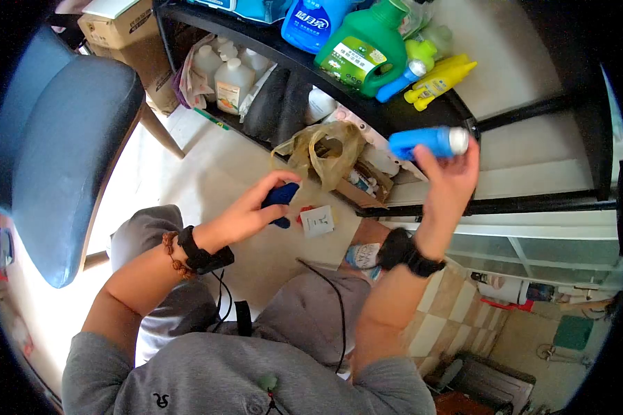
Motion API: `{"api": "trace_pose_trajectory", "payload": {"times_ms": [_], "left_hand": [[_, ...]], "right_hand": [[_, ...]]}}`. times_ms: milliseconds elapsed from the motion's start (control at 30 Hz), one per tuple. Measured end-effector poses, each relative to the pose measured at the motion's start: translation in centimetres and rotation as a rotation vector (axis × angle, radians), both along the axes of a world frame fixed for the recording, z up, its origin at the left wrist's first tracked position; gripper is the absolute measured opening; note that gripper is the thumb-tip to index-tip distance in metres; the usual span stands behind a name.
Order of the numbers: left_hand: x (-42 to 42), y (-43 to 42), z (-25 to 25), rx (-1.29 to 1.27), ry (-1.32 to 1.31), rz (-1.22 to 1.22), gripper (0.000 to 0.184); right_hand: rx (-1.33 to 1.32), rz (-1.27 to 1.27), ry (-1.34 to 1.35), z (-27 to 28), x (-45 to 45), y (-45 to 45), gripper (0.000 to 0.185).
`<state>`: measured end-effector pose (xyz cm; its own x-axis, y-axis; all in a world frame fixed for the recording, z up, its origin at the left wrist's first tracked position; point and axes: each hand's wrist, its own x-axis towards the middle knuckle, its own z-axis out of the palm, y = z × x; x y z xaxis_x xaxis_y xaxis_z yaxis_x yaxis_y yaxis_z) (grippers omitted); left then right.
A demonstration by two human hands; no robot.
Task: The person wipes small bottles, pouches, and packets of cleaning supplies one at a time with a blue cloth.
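My right hand (450, 173) is closed around a blue bottle with a white cap (422, 142), held tilted nearly sideways in front of the shelf. Over the floor, my left hand (255, 206) grips a small dark blue object (280, 202); its kind is hard to make out behind my fingers. On the top shelf near my right hand stand a green detergent jug (367, 52), a blue detergent bottle (313, 24), a smaller blue bottle (400, 81) and yellow bottles (439, 81).
A black shelf unit (270, 52) runs across the back. Its lower level holds white jugs (234, 83) and a plastic bag (325, 149) by a cardboard box (363, 187). A blue chair (76, 152) stands left. A white card (317, 221) lies on the floor.
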<state>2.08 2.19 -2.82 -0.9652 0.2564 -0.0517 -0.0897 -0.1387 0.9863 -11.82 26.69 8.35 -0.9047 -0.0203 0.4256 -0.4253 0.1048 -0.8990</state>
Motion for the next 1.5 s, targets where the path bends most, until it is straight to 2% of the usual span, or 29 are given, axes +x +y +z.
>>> {"api": "trace_pose_trajectory", "payload": {"times_ms": [67, 233, 333, 433, 533, 700, 800, 900, 967, 1033, 1100, 1133, 1167, 1200, 1233, 1267, 1300, 1333, 1367, 1400, 1467, 1500], "left_hand": [[-0.2, -0.1, -1.0, 0.061, -0.035, 0.002, 0.046], [-0.1, -0.3, -1.8, 0.048, -0.054, 0.022, 0.043], [-0.3, -0.6, -1.7, 0.024, -0.024, 0.042, 0.043], [-0.4, -1.0, -1.4, 0.060, -0.068, 0.039, 0.043], [-0.5, -0.9, -1.4, 0.067, -0.086, 0.029, 0.044], [-0.6, -0.7, -3.0, 0.034, -0.043, 0.026, 0.045], [-0.5, -0.7, -3.1, 0.089, -0.071, 0.026, 0.044], [-0.3, -0.9, -2.2, 0.060, -0.096, 0.027, 0.044], [-0.2, -1.0, -2.1, 0.084, -0.116, 0.028, 0.042], [-0.1, -1.1, -1.2, 0.061, -0.147, 0.046, 0.039], [0.2, -1.2, 1.1, -0.004, -0.196, 0.083, 0.034], [0.0, -1.1, 1.1, -0.101, 0.011, 0.177, 0.031], [-0.2, -1.0, 0.9, -0.196, 0.209, 0.265, 0.029], [-0.2, -1.0, 0.7, -0.294, 0.401, 0.349, 0.027], [-0.3, -1.3, 2.5, -0.370, 0.438, 0.364, 0.024], [-0.7, -1.1, 2.5, -0.428, 0.555, 0.366, 0.026], [-0.7, -1.0, 2.2, -0.487, 0.661, 0.362, 0.028], [-0.1, -0.6, 1.8, -0.547, 0.761, 0.358, 0.030], [0.6, -0.4, 1.5, -0.651, 0.865, 0.246, 0.027], [1.2, -0.1, 1.3, -0.747, 0.967, 0.125, 0.026], [2.4, 1.7, 0.7, -0.808, 1.183, 0.096, 0.028], [3.1, 2.4, 0.9, -0.815, 1.188, 0.037, 0.026]], "right_hand": [[0.203, 0.093, 0.078, 1.4, -4.1, 1.5, 0.063], [0.399, 0.297, -0.099, 1.0, -9.8, 1.5, 0.063], [0.369, 0.336, -0.173, 0.6, -10.4, 1.3, 0.065], [0.459, 0.215, -0.073, 0.6, -9.9, 1.0, 0.069], [0.671, -0.004, -0.211, 1.0, -8.2, -0.4, 0.073], [0.602, 0.006, -0.085, -0.4, -9.5, -0.5, 0.064], [0.484, 0.105, -0.083, -1.0, -10.8, -0.5, 0.064], [0.568, 0.086, -0.054, -1.3, -11.7, -0.5, 0.063], [0.588, -0.002, 0.007, -1.5, -11.2, -0.6, 0.061], [0.566, -0.158, 0.114, 0.1, -7.0, -2.1, 0.058], [0.327, -0.142, 0.119, 0.2, -2.6, -2.8, 0.027], [0.220, 0.045, 0.043, -0.3, -0.1, -2.8, 0.015], [0.146, 0.171, -0.172, -1.3, 2.3, -3.3, 0.012], [0.190, 0.284, -0.400, -2.5, 4.2, -4.3, 0.014], [0.203, 0.474, -0.545, -5.6, 4.8, -4.8, 0.016], [0.311, 0.499, -0.572, -8.6, 6.2, -6.6, 0.017], [0.548, 0.562, -0.630, -10.8, 6.8, -8.3, 0.019], [0.495, 0.521, -0.292, -12.6, 8.4, -9.7, 0.021], [0.516, 0.499, -0.137, -13.8, 9.2, -10.9, 0.022], [0.545, 0.477, -0.020, -14.1, 9.7, -11.7, 0.024], [0.615, 0.503, 0.088, -13.7, 10.0, -12.9, 0.026], [0.658, 0.525, 0.137, -13.2, 10.0, -13.0, 0.028]]}}
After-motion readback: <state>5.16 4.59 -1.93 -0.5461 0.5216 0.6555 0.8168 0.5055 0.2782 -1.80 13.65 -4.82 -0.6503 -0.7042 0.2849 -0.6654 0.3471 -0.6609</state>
